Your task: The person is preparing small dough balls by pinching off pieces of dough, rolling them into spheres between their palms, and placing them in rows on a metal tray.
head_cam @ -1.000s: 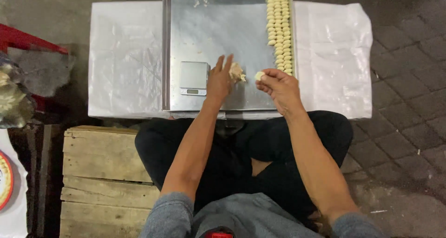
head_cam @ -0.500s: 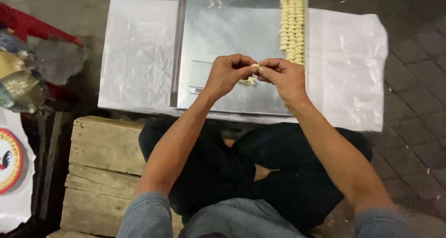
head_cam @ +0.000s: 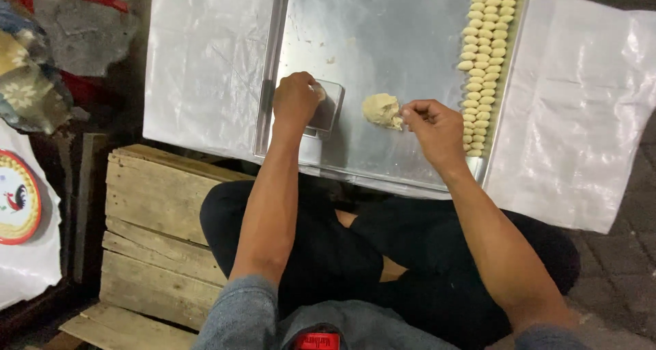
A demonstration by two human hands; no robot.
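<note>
A shiny metal tray [head_cam: 383,22] is lying on a white plastic sheet [head_cam: 205,56] over paving. The hands, joined a moment ago, are now apart: the right hand [head_cam: 432,126] is pinching the lumpy dough ball [head_cam: 381,109] with its fingertips, the left hand [head_cam: 295,98] is curling closed on a small scale [head_cam: 326,107]. Rows of pale dough pieces [head_cam: 486,42] are lining the tray's right edge.

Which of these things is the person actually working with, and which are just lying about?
In use: dough lump at the right hand; small scale under the left hand; rows of shaped dough pieces; metal tray.

Lying about: wooden crate; patterned cloth; round rooster-print plate.
</note>
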